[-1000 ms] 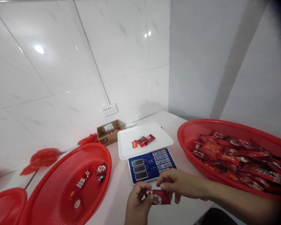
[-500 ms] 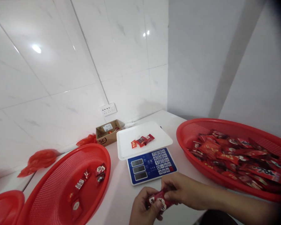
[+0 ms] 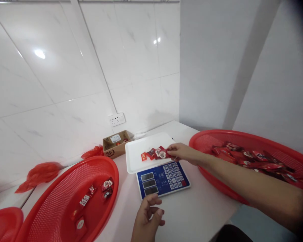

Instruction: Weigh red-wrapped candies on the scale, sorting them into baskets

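Observation:
My right hand (image 3: 178,152) reaches over the white tray (image 3: 136,164) of a blue digital scale (image 3: 164,179). Its fingers pinch the right end of a red snack packet (image 3: 161,153) with white lettering, which is at the tray's surface beside other small red packets (image 3: 150,154). An orange-red packet (image 3: 143,156) lies at the left of that group. In front of the scale, my left hand (image 3: 150,215) is raised with fingers curved and apart, holding nothing.
On the right stands a red plastic basket (image 3: 199,137) heaped with red packets. Another red basket (image 3: 47,205) at left holds a few. A cardboard box (image 3: 113,148) and red plastic bags (image 3: 41,174) sit along the tiled wall. A third basket (image 3: 7,218) shows at the left edge.
The red packet was between both hands in front of the scale. My left hand has released it, and my right hand has carried it forward to the tray.

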Available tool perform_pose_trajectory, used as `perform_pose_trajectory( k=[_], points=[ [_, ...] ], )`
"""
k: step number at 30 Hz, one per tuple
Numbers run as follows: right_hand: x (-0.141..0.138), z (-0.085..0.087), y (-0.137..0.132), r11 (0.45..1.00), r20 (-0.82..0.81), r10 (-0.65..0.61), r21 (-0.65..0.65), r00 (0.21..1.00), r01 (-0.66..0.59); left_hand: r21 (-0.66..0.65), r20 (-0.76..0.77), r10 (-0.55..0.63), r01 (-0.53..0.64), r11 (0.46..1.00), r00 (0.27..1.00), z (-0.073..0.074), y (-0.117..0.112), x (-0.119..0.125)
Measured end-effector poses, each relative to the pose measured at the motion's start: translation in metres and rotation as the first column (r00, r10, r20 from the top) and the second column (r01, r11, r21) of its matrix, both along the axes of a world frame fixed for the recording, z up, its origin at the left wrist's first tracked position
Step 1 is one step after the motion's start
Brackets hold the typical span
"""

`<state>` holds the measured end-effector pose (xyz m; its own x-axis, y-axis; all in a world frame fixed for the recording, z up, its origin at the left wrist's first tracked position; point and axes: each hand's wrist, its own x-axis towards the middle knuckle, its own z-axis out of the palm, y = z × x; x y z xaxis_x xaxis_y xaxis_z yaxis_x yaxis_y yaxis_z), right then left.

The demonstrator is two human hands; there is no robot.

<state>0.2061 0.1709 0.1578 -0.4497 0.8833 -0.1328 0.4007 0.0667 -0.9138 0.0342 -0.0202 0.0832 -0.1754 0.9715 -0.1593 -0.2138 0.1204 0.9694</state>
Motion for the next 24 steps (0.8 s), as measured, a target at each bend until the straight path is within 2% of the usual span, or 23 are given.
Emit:
perform_pose_trajectory(
  k=[3, 6, 8, 9, 10, 11, 13, 14, 15, 17, 20, 24],
  points=[
    [-0.005, 0.005, 0.022, 0.998, 0.016, -0.029, 0.062, 0.999, 0.028, 0.009, -0.007, -0.008, 0.008, 1.000, 1.000, 0.002, -0.002, -0.001],
    [-0.009, 0.003, 0.028, 0.984, 0.088, -0.053, 0.172, 0.995, 0.038, 0.011, -0.025, -0.006, 0.006, 1.000, 1.000, 0.001, -0.003, -0.003],
    [-0.013, -0.002, 0.024, 0.968, 0.132, -0.030, 0.252, 0.991, -0.004, 0.013, -0.034, -0.005, 0.006, 1.000, 0.999, 0.000, -0.003, -0.004],
    [-0.015, -0.006, 0.021, 0.946, 0.165, 0.010, 0.317, 0.986, -0.063, 0.015, -0.034, -0.007, 0.008, 1.000, 0.999, -0.001, -0.003, -0.004],
    [-0.018, -0.009, 0.018, 0.907, 0.214, 0.059, 0.397, 0.975, -0.142, 0.019, -0.031, -0.011, 0.012, 1.000, 0.999, -0.002, -0.003, -0.004],
    [-0.021, -0.012, 0.015, 0.844, 0.278, 0.105, 0.482, 0.955, -0.233, 0.022, -0.026, -0.017, 0.018, 1.000, 1.000, -0.002, -0.002, -0.004],
    [-0.027, -0.018, 0.013, 0.683, 0.428, 0.145, 0.609, 0.892, -0.403, 0.026, -0.018, -0.033, 0.033, 0.999, 0.999, -0.003, -0.001, -0.003],
    [-0.031, -0.020, 0.012, 0.622, 0.491, 0.132, 0.635, 0.861, -0.457, 0.025, -0.016, -0.040, 0.041, 0.999, 0.999, -0.004, 0.000, -0.002],
    [-0.034, -0.021, 0.013, 0.599, 0.533, 0.111, 0.638, 0.839, -0.484, 0.024, -0.016, -0.046, 0.046, 0.999, 0.999, -0.004, 0.000, -0.002],
    [-0.039, -0.023, 0.016, 0.609, 0.578, 0.074, 0.619, 0.813, -0.496, 0.023, -0.020, -0.052, 0.053, 0.998, 0.998, -0.005, 0.000, -0.002],
    [-0.037, -0.020, 0.019, 0.655, 0.578, 0.062, 0.592, 0.814, -0.470, 0.021, -0.031, -0.048, 0.048, 0.999, 0.998, -0.005, -0.001, -0.005],
    [-0.006, -0.012, 0.021, 0.704, 0.563, 0.007, 0.584, 0.826, -0.404, 0.013, -0.039, -0.029, 0.029, 0.999, 0.999, -0.004, -0.005, -0.016]
  ],
)
